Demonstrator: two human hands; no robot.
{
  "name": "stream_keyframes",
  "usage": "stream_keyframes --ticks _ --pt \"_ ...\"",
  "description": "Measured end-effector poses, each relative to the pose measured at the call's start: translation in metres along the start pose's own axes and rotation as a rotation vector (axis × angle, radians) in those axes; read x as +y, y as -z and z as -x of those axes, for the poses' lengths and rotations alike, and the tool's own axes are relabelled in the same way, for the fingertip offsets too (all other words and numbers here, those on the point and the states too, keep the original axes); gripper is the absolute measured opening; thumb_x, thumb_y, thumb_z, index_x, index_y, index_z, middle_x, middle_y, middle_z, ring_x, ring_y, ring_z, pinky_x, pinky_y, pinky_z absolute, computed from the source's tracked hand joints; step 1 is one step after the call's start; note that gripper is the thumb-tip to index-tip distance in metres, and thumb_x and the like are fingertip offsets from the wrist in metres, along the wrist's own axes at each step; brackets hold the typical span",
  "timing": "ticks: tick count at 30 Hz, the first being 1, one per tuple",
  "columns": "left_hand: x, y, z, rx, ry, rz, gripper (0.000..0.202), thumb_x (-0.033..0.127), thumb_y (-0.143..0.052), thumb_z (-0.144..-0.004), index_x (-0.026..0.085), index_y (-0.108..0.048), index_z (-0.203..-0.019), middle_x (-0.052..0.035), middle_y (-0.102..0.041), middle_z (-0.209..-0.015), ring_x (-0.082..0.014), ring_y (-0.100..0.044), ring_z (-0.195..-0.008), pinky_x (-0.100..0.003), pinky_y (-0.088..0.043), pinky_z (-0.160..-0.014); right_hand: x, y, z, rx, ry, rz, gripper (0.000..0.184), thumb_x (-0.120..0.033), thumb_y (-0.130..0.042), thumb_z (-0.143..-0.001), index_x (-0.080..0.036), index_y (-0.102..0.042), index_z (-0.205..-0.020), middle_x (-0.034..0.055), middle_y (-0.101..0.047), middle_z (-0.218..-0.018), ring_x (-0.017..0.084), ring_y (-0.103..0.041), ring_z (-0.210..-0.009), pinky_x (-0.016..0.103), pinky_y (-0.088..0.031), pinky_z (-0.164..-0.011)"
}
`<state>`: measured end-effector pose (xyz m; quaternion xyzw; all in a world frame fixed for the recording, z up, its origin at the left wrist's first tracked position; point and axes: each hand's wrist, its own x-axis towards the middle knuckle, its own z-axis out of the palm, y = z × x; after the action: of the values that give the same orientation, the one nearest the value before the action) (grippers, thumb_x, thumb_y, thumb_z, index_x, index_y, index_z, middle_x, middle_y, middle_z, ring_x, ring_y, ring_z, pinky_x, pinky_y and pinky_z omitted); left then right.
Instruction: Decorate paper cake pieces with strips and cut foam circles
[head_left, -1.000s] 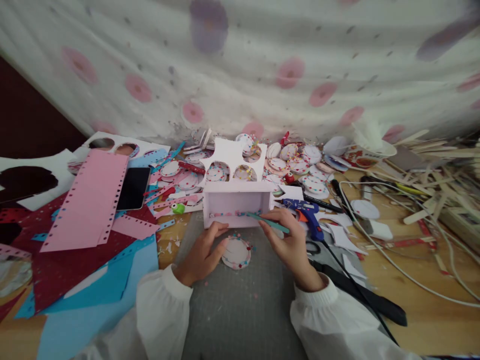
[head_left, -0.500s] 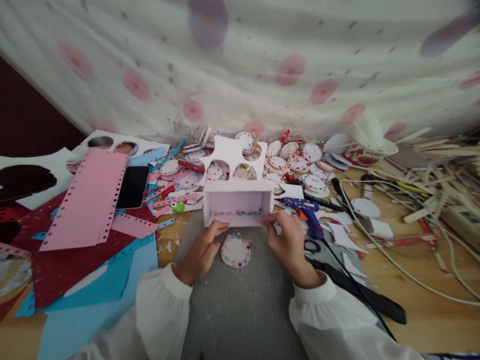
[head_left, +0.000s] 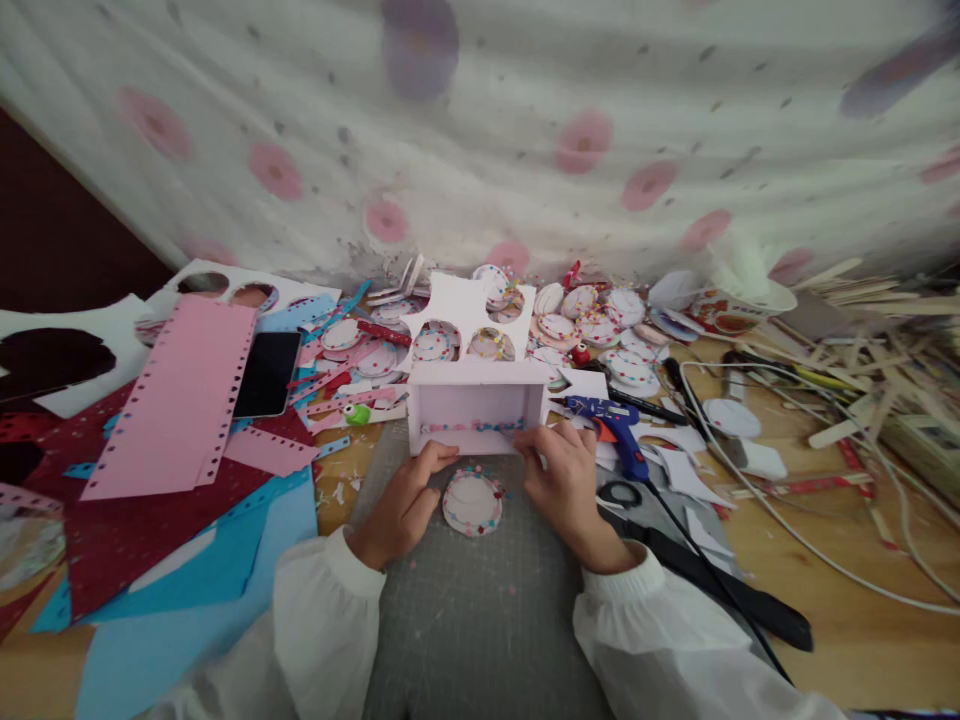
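A small open white box [head_left: 480, 374] stands on the grey cutting mat [head_left: 480, 620] with its open side towards me. A strand of pink and blue beads [head_left: 480, 426] runs along its inside floor. My left hand [head_left: 401, 500] pinches the box's lower front edge at the left. At the right end of that edge, my right hand [head_left: 562, 485] has its fingertips closed beside the end of the strand; what they pinch is hidden. Between my hands lies a round white disc ringed with beads [head_left: 472, 502], touched by neither.
A blue glue gun [head_left: 616, 430] with a black cord lies right of the box. Behind it are many beaded discs [head_left: 559, 325] and a cut-out white card [head_left: 457, 300]. Pink sheets [head_left: 176, 400] and a phone [head_left: 268, 375] lie left; wooden sticks [head_left: 855, 370] and a white cable, right.
My right hand has shifted slightly left along the box's front edge, its fingertips now nearer the strand's end. My left hand and the box stay almost still.
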<state>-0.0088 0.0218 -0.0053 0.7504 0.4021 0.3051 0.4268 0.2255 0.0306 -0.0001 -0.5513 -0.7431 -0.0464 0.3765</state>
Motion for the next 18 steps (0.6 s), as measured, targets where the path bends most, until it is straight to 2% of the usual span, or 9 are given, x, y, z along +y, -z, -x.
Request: stream_keyframes --ticks 8,13,18 --pt "0.0031 -0.0005 -0.0005 0.018 0.006 0.009 0.047 0.008 -0.037 -0.079 0.018 -0.044 -0.125 -0.0124 -0.059 -0.128 -0.0278 -0.056 -0.124 -0.047 -0.044 -0.102 -0.0011 0.0050 -0.0004 0.140 -0.041 -0.079 0.018 -0.006 -0.060 -0.081 -0.023 -0.059 -0.076 -0.0008 -0.069 -0.071 0.019 -0.055 -0.069 0.034 -0.029 -0.066" --pt "0.0037 -0.0008 -0.0003 0.015 0.003 -0.004 0.048 0.007 -0.037 -0.079 0.018 -0.044 -0.125 -0.0129 -0.059 -0.128 -0.0276 -0.056 -0.124 -0.047 -0.043 -0.103 -0.0003 0.0042 0.0011 0.157 -0.089 -0.150 0.015 -0.009 -0.061 -0.081 -0.022 -0.059 -0.077 0.0000 -0.068 -0.073 0.019 -0.057 -0.070 0.033 -0.033 -0.068" --pt "0.0032 -0.0013 -0.0005 0.025 0.007 -0.031 0.046 0.007 -0.037 -0.081 0.018 -0.043 -0.125 -0.0144 -0.059 -0.128 -0.0275 -0.056 -0.124 -0.048 -0.043 -0.103 0.0008 0.0023 0.0021 0.105 -0.127 -0.190 0.013 -0.010 -0.061 -0.081 -0.022 -0.061 -0.077 0.0005 -0.068 -0.075 0.019 -0.059 -0.071 0.035 -0.034 -0.070"
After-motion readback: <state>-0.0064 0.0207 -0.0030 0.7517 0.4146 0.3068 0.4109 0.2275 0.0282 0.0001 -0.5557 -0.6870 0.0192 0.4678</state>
